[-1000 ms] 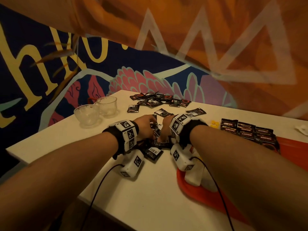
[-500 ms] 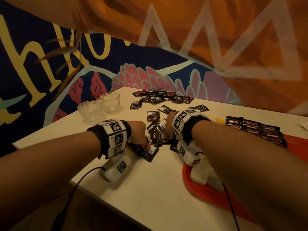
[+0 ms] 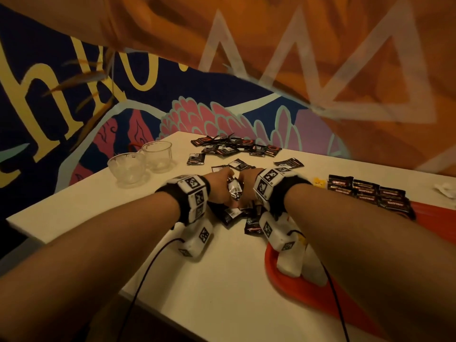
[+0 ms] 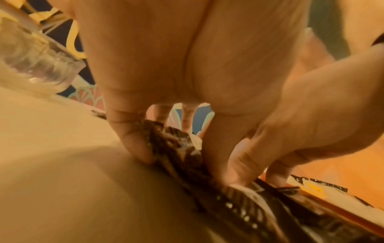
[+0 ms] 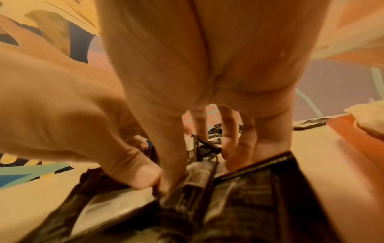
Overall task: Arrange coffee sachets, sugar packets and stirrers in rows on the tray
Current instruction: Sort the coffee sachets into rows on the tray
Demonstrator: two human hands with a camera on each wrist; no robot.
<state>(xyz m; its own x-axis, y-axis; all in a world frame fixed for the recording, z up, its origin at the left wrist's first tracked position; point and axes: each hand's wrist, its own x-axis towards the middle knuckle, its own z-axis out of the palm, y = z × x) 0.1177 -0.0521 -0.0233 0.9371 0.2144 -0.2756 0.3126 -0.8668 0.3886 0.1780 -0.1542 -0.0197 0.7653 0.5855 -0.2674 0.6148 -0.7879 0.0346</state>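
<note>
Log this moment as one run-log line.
left hand: grips sachet bundle | right hand: pinches same bundle | red tray: one sachet row laid | loose sachets: on table

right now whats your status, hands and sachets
Left hand and right hand both grip a bunch of coffee sachets above the table. One row already on red tray. Loose sachets remain beyond; nothing blocking.

Café or hospitality setting: a white table [image 3: 222,280] against a painted mural wall [image 3: 74,82], with glass cups [image 3: 158,155] at far left and a red serving tray [image 3: 291,285] at right.
</note>
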